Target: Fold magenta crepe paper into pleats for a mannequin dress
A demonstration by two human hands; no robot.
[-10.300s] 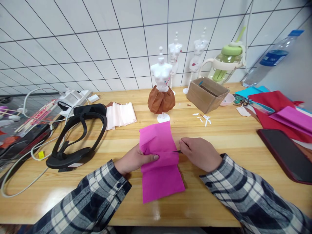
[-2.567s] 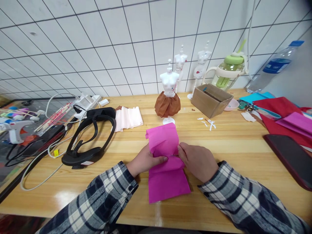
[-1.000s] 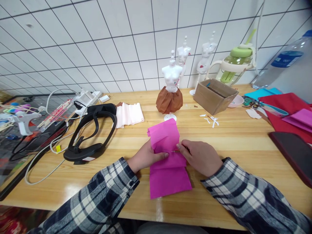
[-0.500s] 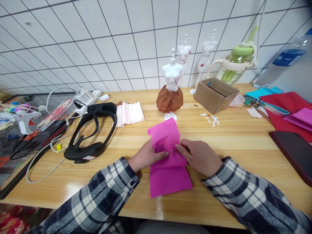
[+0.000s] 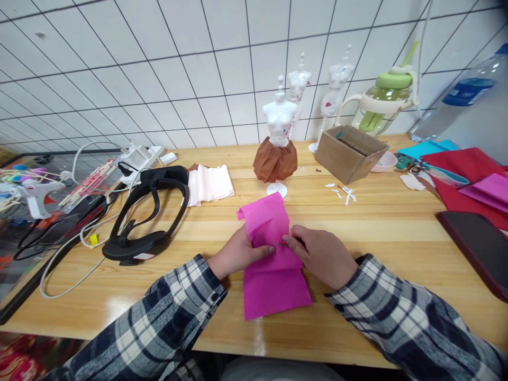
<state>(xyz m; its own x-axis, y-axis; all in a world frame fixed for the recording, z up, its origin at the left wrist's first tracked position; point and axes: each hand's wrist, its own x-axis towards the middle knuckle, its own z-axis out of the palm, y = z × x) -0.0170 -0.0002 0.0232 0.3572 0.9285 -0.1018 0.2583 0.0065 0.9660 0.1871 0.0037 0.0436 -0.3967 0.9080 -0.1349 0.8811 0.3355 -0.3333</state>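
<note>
Folded pink cloth (image 5: 275,296) hangs between my hands over the near middle of the table; its upper end curls over and its lower part lies flat. My left hand (image 5: 242,253) grips its left side, thumb on top and the other fingers hidden behind. At the right edge, my right hand (image 5: 319,253) is closed in a pinch on a thin, needle-like thing (image 5: 281,244) that points left across the cloth toward my left thumb. Just beyond stands a white dress-form figure (image 5: 279,117) wearing a gathered brown skirt (image 5: 275,163).
Black headgear (image 5: 146,217), cables and pale pleated fabric (image 5: 212,182) lie to the left. At the back right are more dress forms, a cardboard box (image 5: 347,153), a green-lidded jug (image 5: 383,103) and white scraps (image 5: 349,196). A phone (image 5: 476,248) and red fabric (image 5: 456,185) lie far right.
The view has shifted very slightly. Both hands keep their hold on the cloth, and the thin thing stays at nearly the same spot.
</note>
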